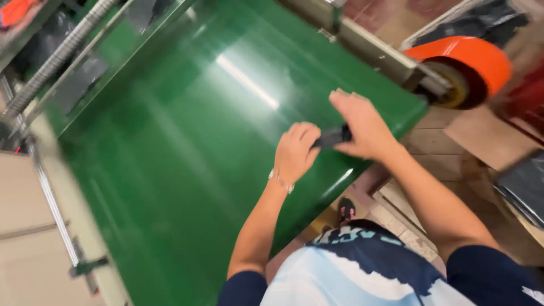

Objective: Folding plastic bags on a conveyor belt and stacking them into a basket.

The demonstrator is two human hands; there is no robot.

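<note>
Both my hands meet over the near edge of a wide, shiny green sheet (187, 153) stretched across a machine bed. My left hand (296, 152) is curled into a fist around one end of a small dark flat object (333, 136). My right hand (362, 126) grips the other end of the same dark object, fingers wrapped over it. The picture is blurred, so what the dark object is stays unclear. A bracelet sits on my left wrist.
An orange roll (473, 59) on a spindle sits at the upper right, at the end of a metal bar (374, 48). A ribbed metal roller (54, 56) runs along the upper left. Cardboard (490, 139) and dark bags lie on the tiled floor at right.
</note>
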